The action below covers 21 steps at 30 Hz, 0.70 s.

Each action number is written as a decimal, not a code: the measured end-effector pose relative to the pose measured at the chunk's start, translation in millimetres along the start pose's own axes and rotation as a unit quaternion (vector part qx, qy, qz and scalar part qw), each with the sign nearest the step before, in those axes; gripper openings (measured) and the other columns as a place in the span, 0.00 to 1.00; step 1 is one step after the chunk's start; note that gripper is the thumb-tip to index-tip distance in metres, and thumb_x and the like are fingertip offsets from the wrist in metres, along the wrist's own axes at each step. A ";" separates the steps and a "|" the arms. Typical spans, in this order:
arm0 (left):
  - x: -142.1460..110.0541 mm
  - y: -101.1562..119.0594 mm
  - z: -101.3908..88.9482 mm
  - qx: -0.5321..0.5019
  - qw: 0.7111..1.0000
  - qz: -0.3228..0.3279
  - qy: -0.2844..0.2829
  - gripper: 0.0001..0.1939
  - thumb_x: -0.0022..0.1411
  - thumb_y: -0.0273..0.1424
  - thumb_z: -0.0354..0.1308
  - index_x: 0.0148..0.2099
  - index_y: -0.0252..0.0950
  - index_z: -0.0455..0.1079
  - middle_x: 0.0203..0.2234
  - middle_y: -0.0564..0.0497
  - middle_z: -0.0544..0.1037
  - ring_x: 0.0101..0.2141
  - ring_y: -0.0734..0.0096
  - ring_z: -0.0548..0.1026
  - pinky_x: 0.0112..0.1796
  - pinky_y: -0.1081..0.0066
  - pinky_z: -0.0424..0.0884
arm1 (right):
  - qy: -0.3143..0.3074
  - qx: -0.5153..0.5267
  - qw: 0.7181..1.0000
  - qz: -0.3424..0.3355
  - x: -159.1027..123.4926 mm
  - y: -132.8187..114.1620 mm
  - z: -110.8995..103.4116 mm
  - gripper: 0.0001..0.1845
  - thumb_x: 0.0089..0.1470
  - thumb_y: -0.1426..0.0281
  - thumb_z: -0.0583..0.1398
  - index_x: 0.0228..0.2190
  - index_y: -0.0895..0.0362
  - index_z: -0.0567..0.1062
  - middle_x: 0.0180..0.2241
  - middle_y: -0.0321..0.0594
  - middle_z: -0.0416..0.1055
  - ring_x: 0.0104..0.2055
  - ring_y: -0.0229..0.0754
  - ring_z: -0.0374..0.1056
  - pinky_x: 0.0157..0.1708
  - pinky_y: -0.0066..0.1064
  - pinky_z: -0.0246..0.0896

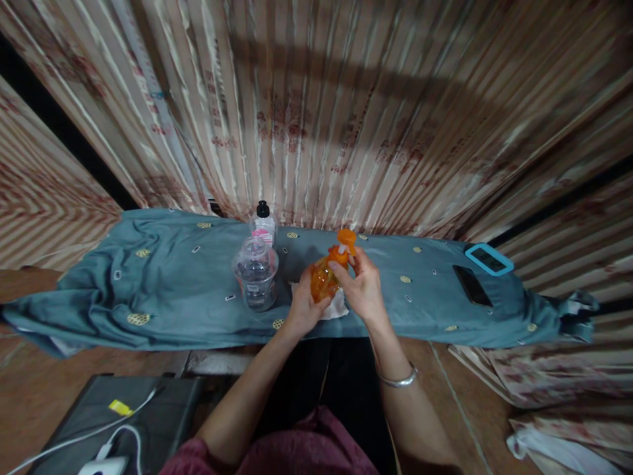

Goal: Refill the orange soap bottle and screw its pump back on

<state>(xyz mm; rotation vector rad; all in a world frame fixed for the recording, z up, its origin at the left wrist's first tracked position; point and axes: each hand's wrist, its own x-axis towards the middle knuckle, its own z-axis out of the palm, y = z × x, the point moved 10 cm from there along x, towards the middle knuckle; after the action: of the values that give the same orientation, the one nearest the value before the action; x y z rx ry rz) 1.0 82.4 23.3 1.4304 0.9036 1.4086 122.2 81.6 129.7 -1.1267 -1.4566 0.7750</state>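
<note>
An orange pump bottle (324,277) was held just above the teal cloth (163,290) covering the bench, over a white tissue (336,309). The left hand (301,309) was wrapped round the bottle's lower body from behind, fingers closed on it. The right hand (363,287) was set at the neck, fingertips pinched on the collar below the orange pump head (347,237).

Judgement on the step: the pump top appeared to be worked at the neck. It would be done best with the body gripped firmly but not squeezed, the bottle kept upright, and the turning force taken by the right fingertips alone, the tissue left beneath to catch drips.

Pose: both forearms were extended forward and converged at the bottle; the right wrist, bearing a silver bangle (398,379), was bent slightly inward.

Noted just to the left: a clear lidded jar (255,277) and, behind it, a black-capped bottle (263,221). Well apart to the right lay a dark phone (471,285).
</note>
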 end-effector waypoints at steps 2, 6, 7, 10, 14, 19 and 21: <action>-0.3 -1.7 -2.7 0.014 1.000 0.009 0.006 0.38 0.54 0.29 0.69 0.65 0.37 0.59 0.58 0.40 0.75 0.58 0.51 0.77 0.62 0.50 0.72 | 0.096 -0.030 0.995 0.012 -8.7 2.7 -4.6 0.19 0.53 0.59 0.67 0.43 0.52 0.71 0.45 0.45 0.78 0.50 0.50 0.75 0.55 0.43 0.66; -1.0 -2.2 -6.2 0.021 1.000 0.014 0.007 0.40 0.53 0.29 0.70 0.65 0.37 0.59 0.59 0.40 0.75 0.58 0.51 0.76 0.62 0.51 0.72 | 0.137 -0.042 0.990 0.012 -15.4 3.1 -2.0 0.20 0.51 0.57 0.69 0.41 0.52 0.72 0.41 0.42 0.79 0.47 0.50 0.76 0.53 0.44 0.68; -1.1 -1.6 -5.9 0.022 1.000 0.012 0.004 0.40 0.54 0.29 0.70 0.65 0.37 0.58 0.59 0.40 0.75 0.58 0.51 0.77 0.61 0.51 0.72 | 0.129 -0.042 0.991 0.013 -14.4 3.7 -2.8 0.22 0.50 0.57 0.70 0.42 0.52 0.72 0.42 0.42 0.79 0.48 0.50 0.76 0.54 0.44 0.68; -1.2 1.4 -3.2 0.021 1.000 0.005 -0.005 0.38 0.56 0.29 0.68 0.66 0.37 0.58 0.59 0.38 0.74 0.59 0.49 0.76 0.62 0.49 0.71 | 0.053 -0.013 0.998 0.009 -7.1 4.2 -3.7 0.36 0.47 0.57 0.73 0.53 0.53 0.68 0.54 0.47 0.76 0.56 0.50 0.73 0.60 0.44 0.66; -0.6 4.0 0.7 -0.009 1.000 -0.005 -0.012 0.38 0.57 0.31 0.67 0.66 0.36 0.57 0.61 0.37 0.73 0.60 0.50 0.75 0.63 0.48 0.70 | -0.115 0.034 0.993 -0.018 2.1 -5.9 5.5 0.31 0.58 0.56 0.65 0.58 0.51 0.65 0.61 0.46 0.71 0.64 0.47 0.68 0.66 0.44 0.59; -0.4 3.9 0.1 -0.006 1.000 0.012 -0.010 0.38 0.58 0.33 0.68 0.67 0.37 0.58 0.60 0.37 0.74 0.60 0.50 0.76 0.62 0.50 0.71 | -0.100 -0.055 0.993 -0.024 6.4 -8.4 6.5 0.16 0.59 0.57 0.62 0.46 0.52 0.74 0.44 0.42 0.80 0.53 0.52 0.75 0.59 0.46 0.64; -0.6 3.3 -1.4 0.012 1.000 0.026 -0.005 0.38 0.59 0.34 0.68 0.67 0.37 0.58 0.60 0.37 0.74 0.59 0.50 0.76 0.62 0.50 0.71 | -0.015 -0.063 0.998 -0.019 3.0 -8.7 1.8 0.16 0.55 0.58 0.65 0.42 0.52 0.73 0.42 0.41 0.80 0.51 0.51 0.75 0.57 0.44 0.65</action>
<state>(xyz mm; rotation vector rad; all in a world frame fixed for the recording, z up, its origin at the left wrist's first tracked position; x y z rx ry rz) -0.8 80.9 26.2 1.4870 0.8841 1.4329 118.6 81.7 138.4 -1.1831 -1.5650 0.6830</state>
